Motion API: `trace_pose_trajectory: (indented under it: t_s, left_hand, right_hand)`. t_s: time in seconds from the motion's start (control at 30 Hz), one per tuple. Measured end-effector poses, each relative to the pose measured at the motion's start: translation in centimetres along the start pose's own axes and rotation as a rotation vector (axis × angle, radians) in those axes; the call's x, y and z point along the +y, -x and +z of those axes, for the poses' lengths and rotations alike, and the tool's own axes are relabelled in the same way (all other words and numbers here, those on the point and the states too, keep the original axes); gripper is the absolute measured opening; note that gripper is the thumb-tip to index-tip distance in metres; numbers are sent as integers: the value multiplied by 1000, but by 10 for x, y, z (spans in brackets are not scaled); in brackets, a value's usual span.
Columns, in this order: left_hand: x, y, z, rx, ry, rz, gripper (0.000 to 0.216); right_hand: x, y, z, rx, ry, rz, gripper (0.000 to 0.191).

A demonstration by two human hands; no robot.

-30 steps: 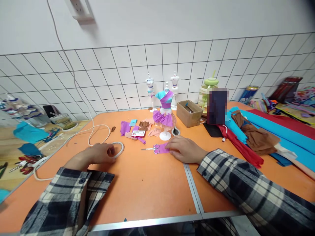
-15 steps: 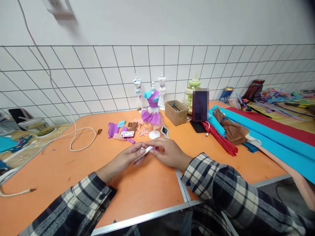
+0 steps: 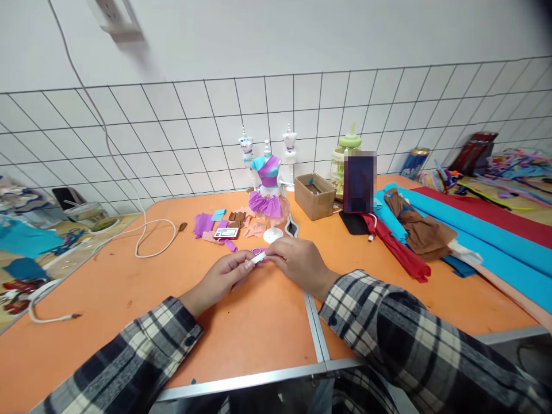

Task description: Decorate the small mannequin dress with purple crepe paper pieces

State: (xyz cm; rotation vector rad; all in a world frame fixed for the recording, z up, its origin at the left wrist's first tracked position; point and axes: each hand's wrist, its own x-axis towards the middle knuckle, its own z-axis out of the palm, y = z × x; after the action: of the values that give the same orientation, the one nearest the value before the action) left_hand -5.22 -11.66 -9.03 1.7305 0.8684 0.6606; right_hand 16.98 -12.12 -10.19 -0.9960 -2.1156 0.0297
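My left hand (image 3: pixel 227 275) pinches one end of a small flat white strip (image 3: pixel 259 258) between thumb and fingers. At its other end, the fingertips of my right hand (image 3: pixel 299 265) are closed on the strip. Just behind the strip lies a purple ring-shaped thing (image 3: pixel 257 251), partly covered by my hands; its kind cannot be made out. Beyond the hands stands a miniature dress form (image 3: pixel 269 181) in a blue and purple paper top and a ruffled purple skirt. A small red and white box (image 3: pixel 226 233) rests among the paper scraps (image 3: pixel 204 225) to its left.
Two more miniature dress forms (image 3: pixel 290 144) stand by the tiled wall. Right of them are an open cardboard box (image 3: pixel 314 198), a green-lidded bottle (image 3: pixel 350 141) and a blurred dark screen (image 3: pixel 360 181). Paper rolls (image 3: pixel 466 230) cover the right side. A white cable (image 3: pixel 142 230) curls at left.
The white strip now shows between both hands' fingertips, and my hands are drawn slightly apart. The purple ring-shaped thing has come into sight behind them. The camera view has shifted a little.
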Motion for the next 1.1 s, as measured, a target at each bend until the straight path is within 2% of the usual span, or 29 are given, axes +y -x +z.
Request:
trace_pose_trajectory:
  t_s: [0.1,0.23,0.37,0.5,0.57,0.63,0.7,0.87,1.0,1.1]
  left_hand:
    - [-1,1,1,-6,-40,27,39]
    - [-7,-1,0,-46,-118,78,38]
    - [-8,-3,2,-1,-240,129,34]
    - [-4,0,5,71,-359,189,30]
    - [-3,1,5,78,-379,210,29]
    - [-3,2,6,84,-405,205,29]
    - [-2,3,6,84,-449,193,28]
    - [1,4,6,104,-513,196,28]
    - [3,6,3,81,-598,248,30]
    - [3,6,2,76,-632,287,31]
  right_hand:
    - [2,0,1,3,34,-59,14]
    - [7,-1,1,-67,-22,-149,6]
    - [11,-1,2,-73,-85,-186,8]
    - [15,-1,7,72,-292,-112,7]
    - [18,-1,11,128,-402,-55,28]
    - [21,-2,15,130,-464,-8,36]
    - [22,-2,15,114,-475,39,27]
    - [15,0,7,187,-421,141,9]
    - [12,1,5,140,-478,265,25]
    - [12,2,7,133,-468,302,18]
